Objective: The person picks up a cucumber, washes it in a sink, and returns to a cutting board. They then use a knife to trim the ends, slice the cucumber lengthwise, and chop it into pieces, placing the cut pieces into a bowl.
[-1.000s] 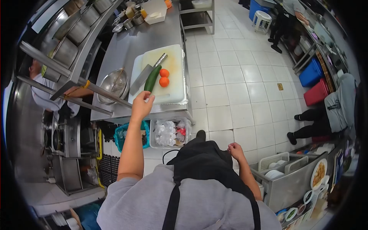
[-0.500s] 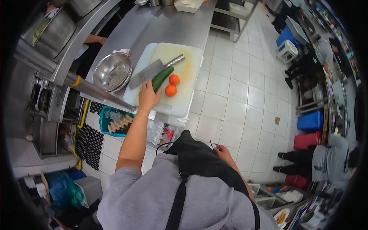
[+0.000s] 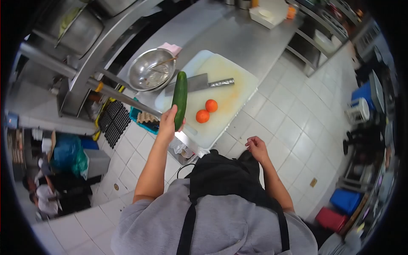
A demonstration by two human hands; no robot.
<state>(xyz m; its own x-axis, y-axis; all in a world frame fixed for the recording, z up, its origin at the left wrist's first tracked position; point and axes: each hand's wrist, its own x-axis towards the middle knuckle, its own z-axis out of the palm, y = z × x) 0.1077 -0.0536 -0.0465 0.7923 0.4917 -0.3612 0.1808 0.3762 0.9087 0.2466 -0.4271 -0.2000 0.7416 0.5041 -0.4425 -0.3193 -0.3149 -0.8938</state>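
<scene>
My left hand is closed around the lower end of a long green cucumber, holding it upright above the near left part of the cutting board. A cleaver lies flat on the board behind the cucumber, its silvery handle to the right; the cucumber covers part of its blade. Two orange-red tomatoes sit touching each other on the board, right of the cucumber. My right hand hangs in front of the black apron, off the board, with loosely bent fingers and nothing visible in them.
Left of the board stands a metal bowl with a whisk in it, beside a pink cloth. A metal shelf rail runs along the left. A white tray rests farther back on the steel table. Other people work at the far left.
My left hand has lifted the cucumber off the board and tipped it upright. My right hand has risen from beside the apron and let go of a thin dark strip. The view has turned.
</scene>
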